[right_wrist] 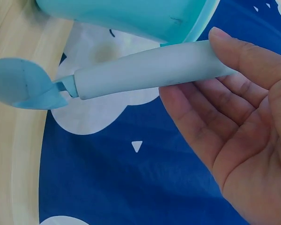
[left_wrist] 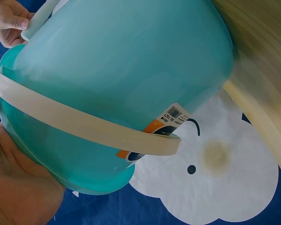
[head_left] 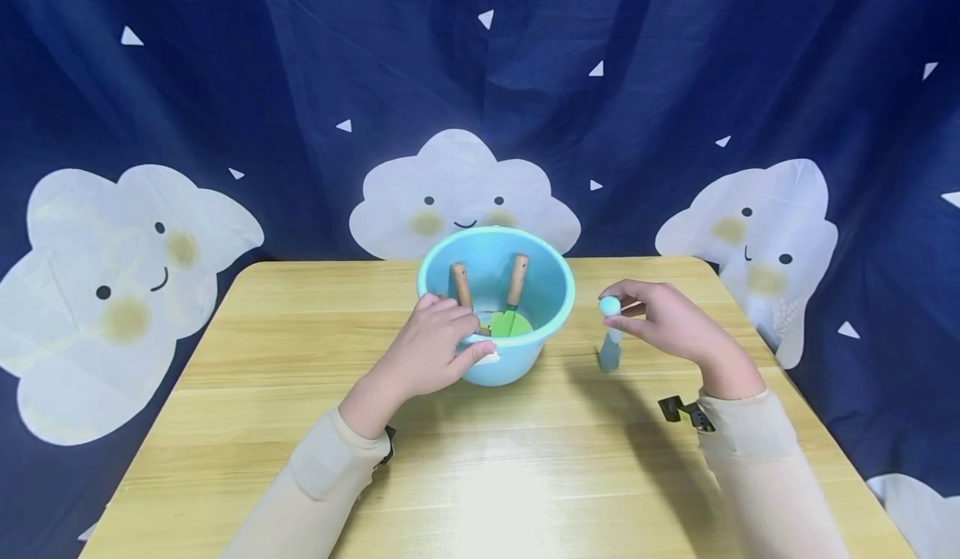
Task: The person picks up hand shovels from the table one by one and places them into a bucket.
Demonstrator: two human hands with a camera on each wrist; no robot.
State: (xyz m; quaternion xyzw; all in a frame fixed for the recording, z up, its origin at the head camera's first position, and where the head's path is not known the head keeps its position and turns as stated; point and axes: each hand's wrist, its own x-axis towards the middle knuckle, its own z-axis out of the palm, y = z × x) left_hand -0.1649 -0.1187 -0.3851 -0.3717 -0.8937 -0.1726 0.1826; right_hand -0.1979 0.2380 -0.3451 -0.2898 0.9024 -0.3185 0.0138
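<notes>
A light blue bucket (head_left: 510,365) stands on the table with two wooden-handled tools in it. One of them, a green-bladed garden tool (head_left: 513,319), leans against the inner wall; the other handle (head_left: 461,282) rises beside my left fingers. My left hand (head_left: 431,344) grips the near left rim, fingers over the edge and thumb outside. A white carrying handle (left_wrist: 84,123) hangs along the bucket's side. To the right of the bucket, my right hand (head_left: 667,319) pinches the handle end of a small pale blue trowel (right_wrist: 131,70). Its blade points down, close over the table.
The wooden table (head_left: 300,359) spans the space before me. Behind it hangs a dark blue curtain (head_left: 450,59) with white smiling clouds. A barcode label (left_wrist: 171,119) is stuck on the bucket's wall.
</notes>
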